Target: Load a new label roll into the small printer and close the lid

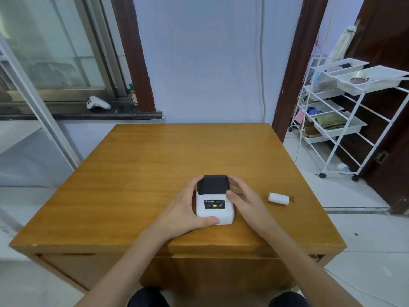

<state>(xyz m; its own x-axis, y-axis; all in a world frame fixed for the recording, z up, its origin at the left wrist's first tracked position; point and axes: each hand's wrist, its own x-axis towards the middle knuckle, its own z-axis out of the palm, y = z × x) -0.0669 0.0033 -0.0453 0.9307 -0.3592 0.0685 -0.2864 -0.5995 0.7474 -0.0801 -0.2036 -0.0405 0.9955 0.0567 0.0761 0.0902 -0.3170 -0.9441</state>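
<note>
Head view: both hands, left (184,212) and right (245,201), grip clamped on printer (214,201), label roll (278,198) beside

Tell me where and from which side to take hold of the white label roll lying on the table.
Grip the label roll across its curved middle, coming down from above with the right hand, the nearer one. It lies on its side on the table, right of the printer, with nothing else close by, so fingers probably fit either side.
</note>
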